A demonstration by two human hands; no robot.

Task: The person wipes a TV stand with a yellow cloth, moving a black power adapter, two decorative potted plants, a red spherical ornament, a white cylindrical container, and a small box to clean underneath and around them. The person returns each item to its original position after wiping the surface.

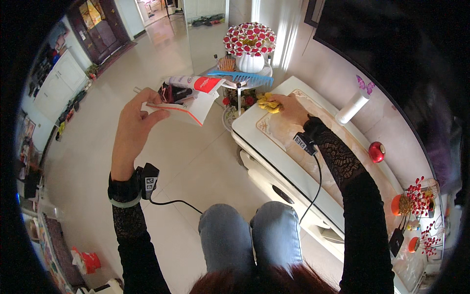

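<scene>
My left hand [137, 121] grips the edge of a white open-topped box [202, 106] with a red-orange rim, held up over the floor. A Colgate toothpaste tube [194, 82] and several dark small items [175, 93] lie inside it. My right hand [293, 108] presses a crumpled yellow cloth [270, 103] onto the far end of a white TV cabinet [253, 121]. Its top bears a marbled, gold-patterned panel. A blue wide-toothed comb [242, 78] appears at the small round side table [267, 70], just past the box.
On the side table stands a white vase [250, 63] of red-and-white flowers. Along the cabinet's wall side are a white cylinder [352, 107] with a purple butterfly, a red round ornament [376, 152] and red-berry decorations [418, 198]. Cables run from both wrist devices. A red container [87, 260] is at lower left.
</scene>
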